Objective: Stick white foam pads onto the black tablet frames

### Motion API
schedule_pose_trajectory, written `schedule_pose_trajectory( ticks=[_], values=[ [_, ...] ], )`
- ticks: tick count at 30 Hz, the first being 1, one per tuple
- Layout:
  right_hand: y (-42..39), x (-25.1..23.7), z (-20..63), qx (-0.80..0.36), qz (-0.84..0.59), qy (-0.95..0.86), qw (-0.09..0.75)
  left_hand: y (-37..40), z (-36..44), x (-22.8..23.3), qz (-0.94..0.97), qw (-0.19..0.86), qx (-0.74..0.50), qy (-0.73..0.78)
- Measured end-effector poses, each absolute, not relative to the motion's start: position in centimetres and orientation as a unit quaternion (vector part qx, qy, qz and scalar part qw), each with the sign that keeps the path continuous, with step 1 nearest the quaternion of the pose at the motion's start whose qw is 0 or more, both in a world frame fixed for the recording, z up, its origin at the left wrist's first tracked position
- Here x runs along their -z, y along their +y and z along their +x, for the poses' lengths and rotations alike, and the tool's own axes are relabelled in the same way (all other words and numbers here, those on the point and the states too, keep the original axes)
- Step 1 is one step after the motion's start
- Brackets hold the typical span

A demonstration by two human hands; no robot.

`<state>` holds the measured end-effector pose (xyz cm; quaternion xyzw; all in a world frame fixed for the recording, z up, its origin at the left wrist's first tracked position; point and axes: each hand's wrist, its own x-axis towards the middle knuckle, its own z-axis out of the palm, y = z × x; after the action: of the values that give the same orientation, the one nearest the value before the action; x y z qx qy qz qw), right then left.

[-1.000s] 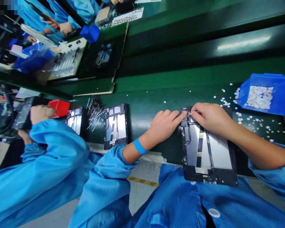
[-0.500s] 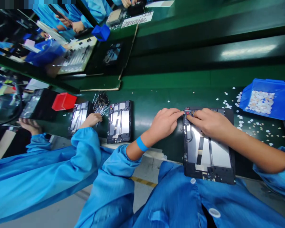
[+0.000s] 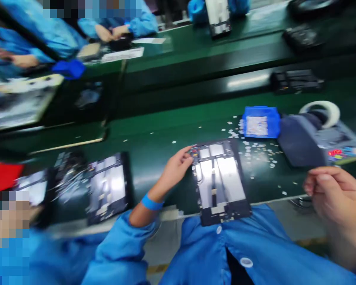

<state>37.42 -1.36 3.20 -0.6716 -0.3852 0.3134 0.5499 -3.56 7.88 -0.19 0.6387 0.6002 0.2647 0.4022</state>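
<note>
2 bare hands in view, frame motion-blurred. Far left: red bin (image 3: 2, 175) on the green desk (image 3: 154, 142), then 2 opened tablet chassis, one (image 3: 32, 186) partly hidden, the other (image 3: 108, 190) lying flat near the desk's front edge, with a blurred pile of small dark parts (image 3: 68, 174) between them. A neighbour's blue sleeve (image 3: 47, 253) at bottom left. Left hand (image 3: 175, 170), blue wristband (image 3: 150, 202) on the wrist, rests on the desk with fingertips (image 3: 187, 152) touching the upper-left corner of the tablet back chassis (image 3: 218, 180); fingers loosely curled, holding nothing. That chassis lies flat in front of the person, its near end overhanging the desk edge above the blue smock (image 3: 225, 245). White scraps (image 3: 255, 152) scattered just right of it. Blue bin (image 3: 260, 122) with white bits behind the scraps, tape dispenser (image 3: 308, 136) with a white roll beside it. Right hand (image 3: 335, 194) lifted off the desk at far right, well apart from the chassis, fingers pinched narrow; cannot tell if anything is between them. Other workers' hands (image 3: 112, 32) at the far desk, top left.
</note>
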Motion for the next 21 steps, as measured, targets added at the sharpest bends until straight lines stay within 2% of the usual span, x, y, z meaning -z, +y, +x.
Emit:
schedule_pose_trajectory(
  ticks=[2, 3, 8, 15, 21],
  values=[
    [-2.4, -1.7, 40.6, -0.319, -0.668, -0.230, 0.631, 8.5, -2.9, 0.3, 0.626, 0.414, -0.270, 0.604],
    [-2.5, -0.9, 42.0, -0.319, -0.670, -0.188, 0.644, 8.9, -2.7, 0.3, 0.621, 0.420, -0.268, 0.604],
    [-0.7, 2.2, 46.1, -0.382, -0.668, -0.117, 0.628, 10.1, -2.5, 0.1, 0.610, 0.427, -0.250, 0.619],
    [1.6, 2.9, 46.5, -0.431, -0.625, -0.091, 0.644, 8.7, -2.6, -2.9, 0.595, 0.379, -0.279, 0.652],
    [-0.9, 0.3, 39.8, -0.466, -0.623, -0.139, 0.612, 6.1, -1.5, -4.2, 0.575, 0.383, -0.338, 0.640]
  ],
)
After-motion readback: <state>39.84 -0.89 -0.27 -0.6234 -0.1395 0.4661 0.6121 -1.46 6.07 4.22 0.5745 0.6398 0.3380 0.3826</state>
